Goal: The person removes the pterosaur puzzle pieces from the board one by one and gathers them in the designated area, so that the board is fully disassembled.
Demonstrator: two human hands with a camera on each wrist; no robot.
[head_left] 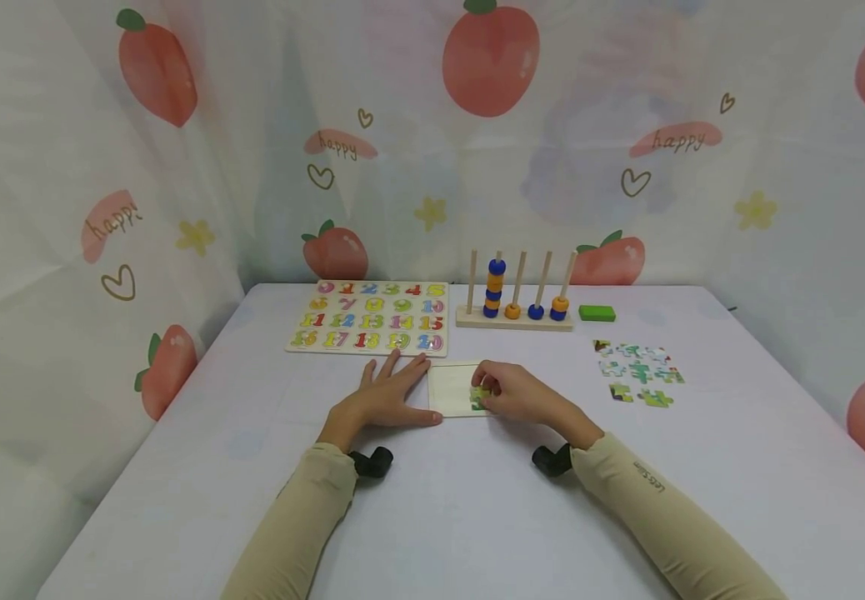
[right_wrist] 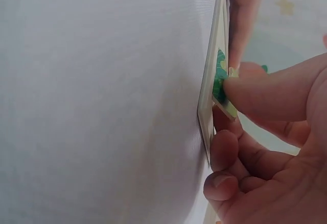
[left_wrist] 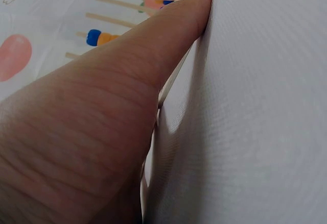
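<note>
A pale wooden puzzle tray (head_left: 451, 388) lies on the table between the two hands. My left hand (head_left: 382, 398) is spread at its left side, with the thumb touching the near left corner and the fingertips by the far left corner. Over the tray's right part, my right hand (head_left: 517, 392) pinches a green and yellow jigsaw piece (right_wrist: 220, 78) between thumb and fingers. In the right wrist view the piece is tilted at the tray's rim, and its far side is hidden by the fingers. Several more jigsaw pieces (head_left: 639, 372) lie loose to the right.
Behind the left hand lies a number board (head_left: 368, 327) with coloured numerals. Next to it stands a wooden bead rack (head_left: 515, 322) with upright pegs and blue and orange beads. A green block (head_left: 597, 313) sits to its right. A patterned curtain (head_left: 417, 108) hangs behind the table.
</note>
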